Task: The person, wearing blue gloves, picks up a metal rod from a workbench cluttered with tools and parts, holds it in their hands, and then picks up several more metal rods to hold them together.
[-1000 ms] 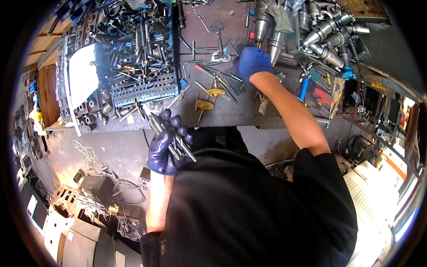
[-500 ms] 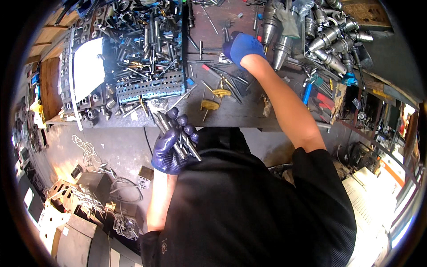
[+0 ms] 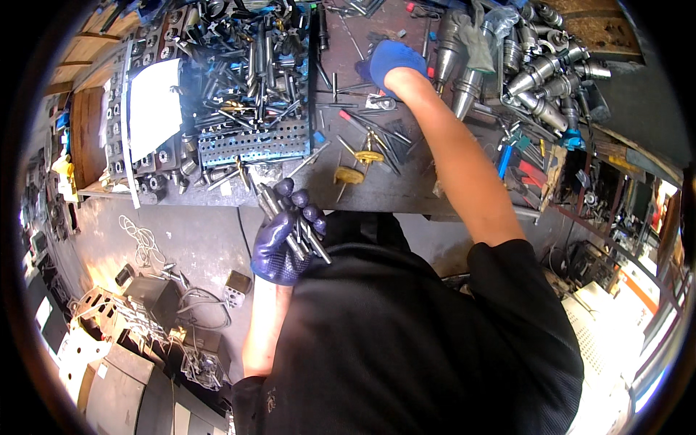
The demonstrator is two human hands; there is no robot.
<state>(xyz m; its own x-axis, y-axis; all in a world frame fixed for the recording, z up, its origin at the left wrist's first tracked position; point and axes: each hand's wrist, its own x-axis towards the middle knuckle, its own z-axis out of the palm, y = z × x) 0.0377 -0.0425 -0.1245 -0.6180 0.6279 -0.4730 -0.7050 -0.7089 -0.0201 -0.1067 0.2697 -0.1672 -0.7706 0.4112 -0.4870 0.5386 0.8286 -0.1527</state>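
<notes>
My left hand (image 3: 279, 250), in a dark purple coated glove, is held palm up in front of my body. Its fingers curl around a bunch of several steel cutting bits (image 3: 296, 235) that point in different directions. At the far middle of the bench, my right hand (image 3: 395, 64) reaches out in a blue glove with dark fingers. Those fingers bend down toward the bench top; what they hold, if anything, is hidden. Loose bits (image 3: 373, 130) lie scattered nearer to me, beside two yellow-handled tools (image 3: 349, 175). A small clear packet (image 3: 380, 102) lies just below the right hand.
On the left, a blue perforated tray (image 3: 254, 143) is heaped with bits, beside a white sheet (image 3: 155, 109). Large tapered tool holders (image 3: 467, 90) stand or lie at the right, with more piled (image 3: 544, 80) behind them. The bench's front edge (image 3: 406, 212) runs close to my body.
My right hand has shifted slightly up and left, with its fingers lower over the bench. The left hand keeps its bunch of bits. The whole view has drifted a little.
</notes>
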